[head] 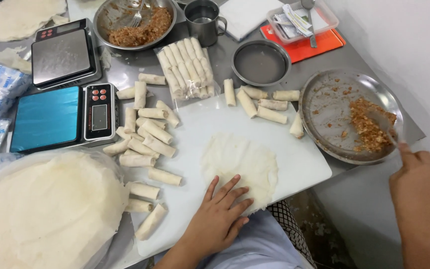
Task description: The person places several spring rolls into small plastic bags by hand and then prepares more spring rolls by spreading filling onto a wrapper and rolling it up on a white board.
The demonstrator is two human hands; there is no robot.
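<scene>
My left hand (218,217) lies flat, fingers spread, pinning the thin round white wrapper (242,164) on the white plastic board (304,164), while my right hand (420,183) grips a utensil in the near-right steel plate's brown filling (369,127).

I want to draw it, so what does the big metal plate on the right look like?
The plate is round, shiny grey metal with a low rim, lying flat at the table's right edge. Brown crumbly filling is heaped on its right side, with smears and crumbs elsewhere. The right hand reaches over its rim with a blurred utensil into the filling.
</scene>
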